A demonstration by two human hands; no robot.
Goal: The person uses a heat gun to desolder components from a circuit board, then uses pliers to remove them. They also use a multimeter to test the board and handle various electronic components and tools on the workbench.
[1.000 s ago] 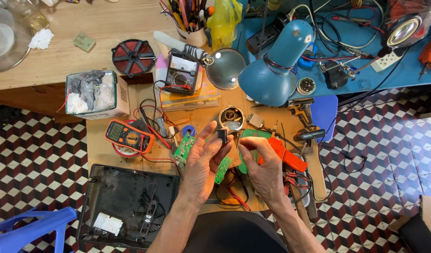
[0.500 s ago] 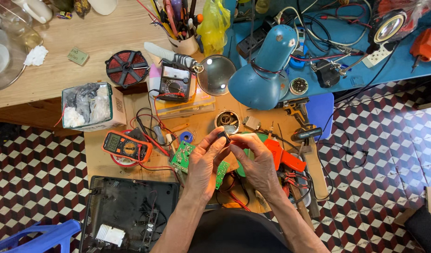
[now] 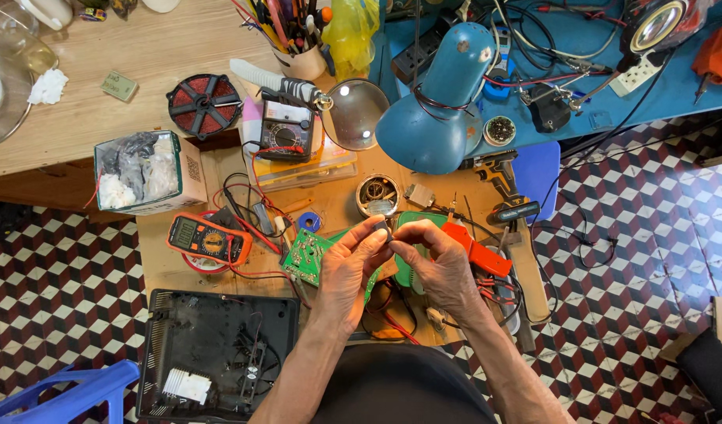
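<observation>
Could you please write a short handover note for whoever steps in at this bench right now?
Left hand and right hand: raised together over the small wooden table, fingertips pinching one small dark part; too small to identify.
Green circuit board: lying just left of the left hand.
Orange multimeter: farther left, leads attached.
Open black casing: on the floor by the left arm.
Done: casing is open, board is out.
Left: the part is not yet set down.

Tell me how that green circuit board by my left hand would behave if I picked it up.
The green circuit board looks flat and thin, so probably stiff and light. Red wires seem to run to it, so they may tug. Its small raised parts could be fragile.
</observation>
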